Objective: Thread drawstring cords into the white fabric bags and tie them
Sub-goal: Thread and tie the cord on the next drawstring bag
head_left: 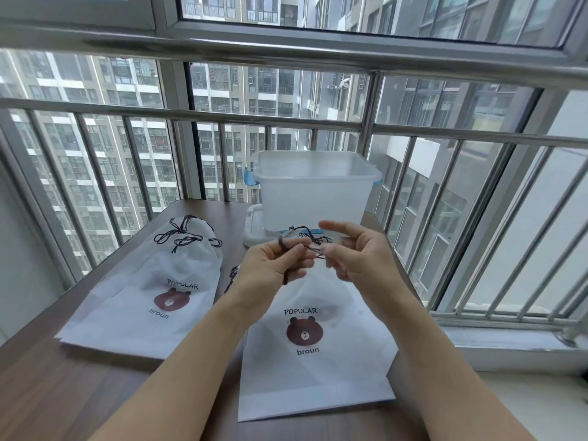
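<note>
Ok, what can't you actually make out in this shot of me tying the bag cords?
Head view only:
- The dark cord: blurred and partly behind the fingers of the left hand and right hand, so the knot's state is unclear.
- Top of the near bag: hidden by both hands.
- Inside the plastic bin: frosted walls hide it.

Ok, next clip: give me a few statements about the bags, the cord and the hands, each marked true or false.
1. Both hands, the left hand and the right hand, work the dark cord above the near bag. True.
2. The far bag on the left has no cords yet. False: dark cords lie tied at its gathered top.
3. The plastic bin stands behind the hands on the table. True.
4. The bin is full of bags. False: it looks empty through its translucent walls.
5. Each bag shows a bear face print. True.
</note>
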Available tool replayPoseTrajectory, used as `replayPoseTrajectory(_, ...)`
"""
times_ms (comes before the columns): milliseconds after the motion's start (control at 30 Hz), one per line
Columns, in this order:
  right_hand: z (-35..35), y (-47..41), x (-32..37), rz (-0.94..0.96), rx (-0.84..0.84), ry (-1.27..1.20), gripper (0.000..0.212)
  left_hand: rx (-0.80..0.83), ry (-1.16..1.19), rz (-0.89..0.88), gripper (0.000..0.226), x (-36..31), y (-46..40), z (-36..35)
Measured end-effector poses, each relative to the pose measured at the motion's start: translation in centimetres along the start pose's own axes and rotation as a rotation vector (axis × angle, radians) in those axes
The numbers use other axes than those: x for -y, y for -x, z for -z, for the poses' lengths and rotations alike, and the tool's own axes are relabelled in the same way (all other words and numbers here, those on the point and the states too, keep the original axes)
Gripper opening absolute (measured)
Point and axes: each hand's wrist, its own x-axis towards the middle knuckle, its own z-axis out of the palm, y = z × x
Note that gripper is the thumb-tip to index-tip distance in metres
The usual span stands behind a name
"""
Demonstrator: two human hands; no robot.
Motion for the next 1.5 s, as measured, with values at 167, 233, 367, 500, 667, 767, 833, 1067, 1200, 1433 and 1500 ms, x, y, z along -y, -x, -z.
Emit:
replayPoseTrajectory(167,-0.8,0.3,-0.8,-0.038,0.147,0.235,0.01,0.028,0.19,0.05,0.019,-0.9,-0.2,0.5)
replayPoseTrajectory(233,-1.0,0.3,-1.1,0.022,0.047,0.281,0.005,0.058,0.198,0.057,0.023,-1.0,-0.1,0.5)
replayPoseTrajectory(367,-0.6,0.0,-1.5,0.091,-0.071,0.379,0.021,0.093,0.166,0.005,0.024,-0.7,-0.1,0.4)
replayPoseTrajectory(500,-0.1,0.1,-1.0,0.048,-0.014,0.368,0.03,-0.005,-0.25,-0.306,0.019,0.1,-0.4,0.6)
replayPoseTrajectory(667,0.0,0.1,-0.1,-0.255,0.17,0.047,0.057,-0.012,-0.21,-0.351,0.021,0.2,-0.4,0.4)
replayPoseTrajectory(767,-0.6,-0.3,-0.5,-0.341,0.093,-0.085,0.058,0.101,0.02,-0.237,0.023,-0.1,0.0,0.1)
replayPoseTrajectory(833,-0.6,-0.1,-0.4,-0.382,0.098,-0.183,0.051,0.176,0.028,-0.205,0.027,-0.2,0.2,-0.2)
replayPoseTrajectory(1067,-0.8,0.0,-0.4,-0.431,0.012,-0.462,0.017,0.295,-0.026,-0.117,0.053,-0.1,0.5,-0.1)
replayPoseTrajectory(1200,0.2,-0.8,-0.9,-0.397,-0.145,-0.678,0.019,0.163,0.039,-0.14,0.077,-0.5,0.2,-0.1)
replayPoseTrajectory(1433,5.1,-2.1,-2.7,-0.443,-0.48,-1.08,0.039,-0.373,0.341,-0.134,0.068,-2.6,-1.2,3.8)
replayPoseTrajectory(1500,5.2,-2.5,-3.3,-0.476,-0.503,-0.88,0.038,-0.442,0.054,-0.188,0.068,-2.4,-1.4,4.3)
